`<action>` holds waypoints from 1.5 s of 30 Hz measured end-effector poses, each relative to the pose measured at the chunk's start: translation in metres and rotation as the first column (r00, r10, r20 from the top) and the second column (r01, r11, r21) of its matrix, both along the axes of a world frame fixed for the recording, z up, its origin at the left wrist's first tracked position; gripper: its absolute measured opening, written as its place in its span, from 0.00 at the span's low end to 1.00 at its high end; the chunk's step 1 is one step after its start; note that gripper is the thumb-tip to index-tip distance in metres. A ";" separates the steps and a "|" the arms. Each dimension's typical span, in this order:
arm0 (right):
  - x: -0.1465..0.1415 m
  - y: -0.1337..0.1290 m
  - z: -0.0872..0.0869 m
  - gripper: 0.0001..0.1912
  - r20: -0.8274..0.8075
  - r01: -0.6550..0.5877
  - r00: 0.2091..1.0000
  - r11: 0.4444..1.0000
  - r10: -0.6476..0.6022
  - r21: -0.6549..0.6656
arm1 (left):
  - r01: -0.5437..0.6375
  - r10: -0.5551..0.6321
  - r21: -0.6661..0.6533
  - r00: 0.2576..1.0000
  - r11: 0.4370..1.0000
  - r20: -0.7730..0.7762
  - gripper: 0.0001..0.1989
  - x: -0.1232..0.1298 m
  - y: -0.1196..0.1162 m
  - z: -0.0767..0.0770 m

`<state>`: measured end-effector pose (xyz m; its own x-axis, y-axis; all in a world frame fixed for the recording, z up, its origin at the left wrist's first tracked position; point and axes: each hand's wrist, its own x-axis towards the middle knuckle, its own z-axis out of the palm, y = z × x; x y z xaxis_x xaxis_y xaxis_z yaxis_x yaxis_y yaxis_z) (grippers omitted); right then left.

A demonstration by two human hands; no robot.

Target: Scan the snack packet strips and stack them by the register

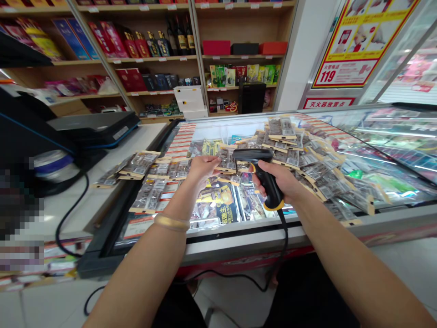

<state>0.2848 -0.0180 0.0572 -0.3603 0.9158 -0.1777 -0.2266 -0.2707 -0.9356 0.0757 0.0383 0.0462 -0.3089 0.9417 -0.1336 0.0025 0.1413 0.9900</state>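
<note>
Clamps the black scanner [253, 155] in the right hand [284, 178], aimed left with handle [271, 189] slanting down-right; pinches a packet [227, 160] in the left hand [202, 167].

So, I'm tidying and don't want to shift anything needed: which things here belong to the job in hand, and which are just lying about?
Seemingly in the job:
black scanner, held in the right hand
scanner cord
packet at the left hand
heaped packets

Seemingly just about:
dark bottles
white box
wall poster
</note>
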 end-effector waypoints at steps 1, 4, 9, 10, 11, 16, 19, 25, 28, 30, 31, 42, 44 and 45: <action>0.000 0.000 0.000 0.20 0.001 -0.001 1.000 1.000 0.001 0.004 | 0.000 0.000 0.009 0.999 1.000 0.048 0.09 -0.002 -0.002 0.003; 0.000 0.000 -0.003 0.21 -0.006 -0.010 1.000 1.000 0.010 0.024 | -0.032 0.025 0.063 0.995 0.998 0.099 0.07 -0.003 -0.007 0.011; 0.001 0.000 -0.006 0.20 -0.007 -0.019 1.000 0.999 0.019 0.034 | -0.072 0.055 0.146 0.992 0.987 0.117 0.04 0.000 -0.008 0.013; 0.001 0.000 -0.006 0.19 -0.004 -0.017 1.000 0.999 0.017 0.032 | -0.067 0.049 0.154 0.992 0.986 0.116 0.04 0.000 -0.008 0.013; 0.000 0.001 -0.006 0.19 -0.001 -0.015 1.000 0.999 0.015 0.028 | -0.061 0.044 0.160 0.993 0.985 0.113 0.04 0.000 -0.007 0.012; 0.000 0.001 -0.005 0.18 0.014 -0.009 1.000 1.000 0.008 0.013 | -0.052 0.032 0.177 0.993 0.983 0.115 0.07 -0.003 -0.005 0.009; 0.000 0.001 -0.005 0.18 0.017 -0.013 1.000 1.000 0.012 0.014 | -0.057 0.035 0.187 0.992 0.981 0.118 0.07 -0.003 -0.006 0.009; -0.001 0.000 -0.004 0.19 0.029 -0.028 0.999 0.999 0.028 0.022 | -0.056 0.030 0.186 0.990 0.981 0.135 0.03 -0.002 -0.008 0.011; 0.000 -0.001 -0.003 0.19 0.030 -0.028 0.999 1.000 0.028 -0.001 | -0.066 0.042 0.177 0.990 0.982 0.133 0.04 -0.001 -0.007 0.011; 0.001 -0.001 -0.004 0.19 0.022 -0.024 0.999 1.000 0.024 -0.018 | -0.081 0.058 0.174 0.989 0.982 0.133 0.05 0.001 -0.005 0.010; 0.001 -0.001 -0.004 0.19 0.015 -0.023 1.000 0.999 0.024 -0.025 | -0.087 0.064 0.174 0.989 0.981 0.135 0.04 0.002 -0.005 0.009; -0.059 0.004 0.019 0.16 -0.039 -0.125 0.991 0.992 0.125 0.010 | -0.147 0.140 0.277 0.989 0.950 0.042 0.05 -0.072 -0.023 0.031; -0.081 0.006 0.023 0.16 -0.042 -0.165 0.985 0.986 0.166 0.012 | -0.223 0.232 0.292 0.973 0.930 0.002 0.05 -0.103 -0.027 0.033; -0.092 0.007 0.025 0.16 -0.044 -0.183 0.982 0.983 0.183 0.011 | -0.260 0.278 0.294 0.960 0.920 -0.023 0.05 -0.118 -0.028 0.033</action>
<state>0.1931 -0.0112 0.0823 -0.5293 0.8348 -0.1513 -0.2155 -0.3047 -0.9277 -0.0420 0.0099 0.0790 -0.5547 0.8172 0.1564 0.0675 -0.1431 0.9874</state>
